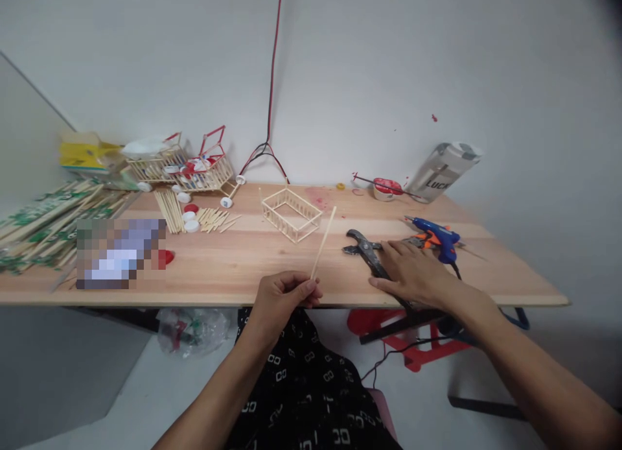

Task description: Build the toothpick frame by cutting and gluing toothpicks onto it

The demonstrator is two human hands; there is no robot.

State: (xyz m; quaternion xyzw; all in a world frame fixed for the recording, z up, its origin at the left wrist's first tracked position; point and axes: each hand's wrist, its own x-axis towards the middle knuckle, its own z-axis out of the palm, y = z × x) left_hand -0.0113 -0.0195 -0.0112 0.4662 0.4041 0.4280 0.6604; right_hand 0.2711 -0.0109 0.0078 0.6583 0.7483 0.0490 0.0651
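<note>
My left hand (286, 291) pinches the lower end of a thin wooden stick (324, 242), which slants upward above the table's front edge. Past the stick's tip stands a small open frame of glued sticks (297, 238), with short posts between its upper and lower rails. My right hand (408, 268) lies over the handles of dark metal pliers (367, 249), its fingers stretched out and its thumb apart. The pliers' jaws point away to the left. Just beyond that hand lies a blue glue gun (432, 229), next to an orange-handled tool (428, 241) partly hidden by it.
Two stick-built carts (214, 174) with bottle-cap wheels stand at the back left. Cut sticks (169, 211), short pieces (214, 220) and white caps (192, 226) lie before them. Packaged sticks (43, 223) cover the left end. A red-filled cup (386, 189) and a can (444, 171) stand back right.
</note>
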